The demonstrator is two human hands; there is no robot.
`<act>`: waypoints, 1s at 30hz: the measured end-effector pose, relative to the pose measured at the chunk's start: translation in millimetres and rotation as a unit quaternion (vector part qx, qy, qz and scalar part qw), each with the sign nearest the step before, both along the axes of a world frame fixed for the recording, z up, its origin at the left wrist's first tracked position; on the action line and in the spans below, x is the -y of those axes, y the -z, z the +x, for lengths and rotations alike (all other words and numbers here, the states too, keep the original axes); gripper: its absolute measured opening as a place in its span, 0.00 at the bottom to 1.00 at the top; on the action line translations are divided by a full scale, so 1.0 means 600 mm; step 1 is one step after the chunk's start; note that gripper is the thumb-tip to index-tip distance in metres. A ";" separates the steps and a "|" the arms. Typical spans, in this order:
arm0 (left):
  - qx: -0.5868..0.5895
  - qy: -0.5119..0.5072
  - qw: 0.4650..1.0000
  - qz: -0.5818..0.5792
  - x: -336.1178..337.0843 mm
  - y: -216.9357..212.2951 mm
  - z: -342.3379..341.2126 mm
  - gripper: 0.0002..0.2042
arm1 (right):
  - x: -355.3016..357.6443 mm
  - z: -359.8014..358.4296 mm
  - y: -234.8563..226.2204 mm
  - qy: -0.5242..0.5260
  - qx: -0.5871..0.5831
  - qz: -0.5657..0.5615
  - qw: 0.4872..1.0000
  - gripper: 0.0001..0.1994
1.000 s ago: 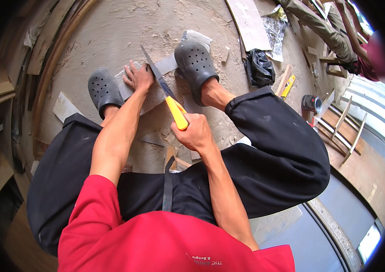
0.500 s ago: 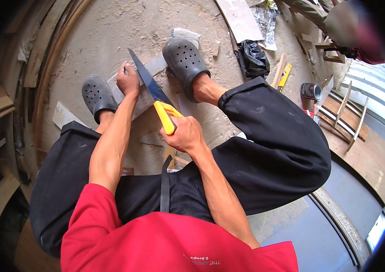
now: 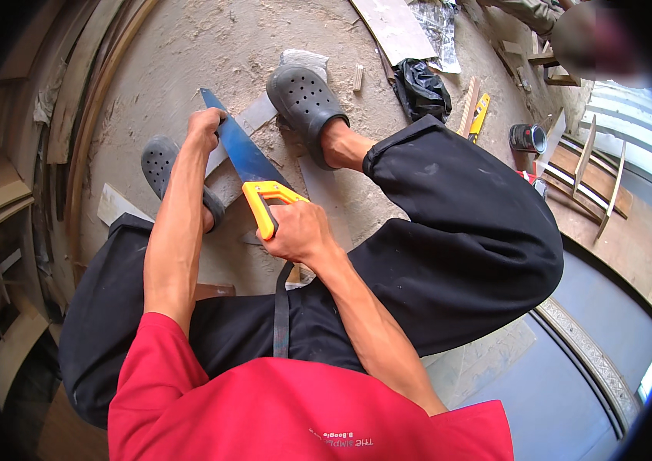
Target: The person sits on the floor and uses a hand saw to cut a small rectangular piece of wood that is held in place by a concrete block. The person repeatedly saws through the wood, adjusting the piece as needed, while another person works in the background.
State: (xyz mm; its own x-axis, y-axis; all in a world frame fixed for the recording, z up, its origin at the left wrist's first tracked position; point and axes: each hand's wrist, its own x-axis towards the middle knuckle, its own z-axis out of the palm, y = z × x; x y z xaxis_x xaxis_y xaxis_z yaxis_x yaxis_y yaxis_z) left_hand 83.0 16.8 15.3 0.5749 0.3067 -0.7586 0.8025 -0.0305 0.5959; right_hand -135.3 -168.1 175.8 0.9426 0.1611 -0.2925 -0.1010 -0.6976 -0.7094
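Note:
My right hand (image 3: 301,232) is wrapped round the yellow-and-black handle of a handsaw (image 3: 247,154). Its dark blue blade points away and to the left, its broad side showing. Near the far end of the blade, my left hand (image 3: 207,127) is closed, with the fingers bent over the blade's edge. Beneath the saw, a pale narrow board (image 3: 255,114) runs between my two feet in grey clogs (image 3: 308,96). The saw and my left hand cover part of this board.
Wood offcuts and sawdust lie on the floor. To the right are a black plastic bag (image 3: 421,90), a yellow level (image 3: 479,117) and a paint can (image 3: 527,138). Long boards (image 3: 80,84) stand at the left. Another person's arm (image 3: 524,14) shows at upper right.
My left hand has risen off the board to the blade, its fingers now over the edge. The saw has turned to show its broad side, and its handle has shifted left. My left foot has tilted.

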 end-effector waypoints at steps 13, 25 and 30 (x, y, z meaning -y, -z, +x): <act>-0.029 0.149 0.988 0.039 0.004 -0.014 0.023 0.04 | -0.002 0.010 0.007 0.022 -0.023 0.003 0.999 0.13; -0.030 0.184 0.980 0.066 0.014 -0.016 0.022 0.04 | 0.004 0.021 0.000 0.036 -0.046 0.008 0.998 0.13; 0.007 0.202 0.977 0.066 0.030 -0.046 0.009 0.06 | 0.006 0.023 -0.001 0.068 -0.047 0.042 0.996 0.13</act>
State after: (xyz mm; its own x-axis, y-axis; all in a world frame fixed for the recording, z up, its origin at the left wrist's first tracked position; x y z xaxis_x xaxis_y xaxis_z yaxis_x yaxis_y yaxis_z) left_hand 88.2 -1.2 42.7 0.6788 0.1477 -0.7193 0.7016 -0.4196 0.5760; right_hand -121.5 -171.5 176.6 0.9261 0.0626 -0.3720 -0.2592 -0.6110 -0.7480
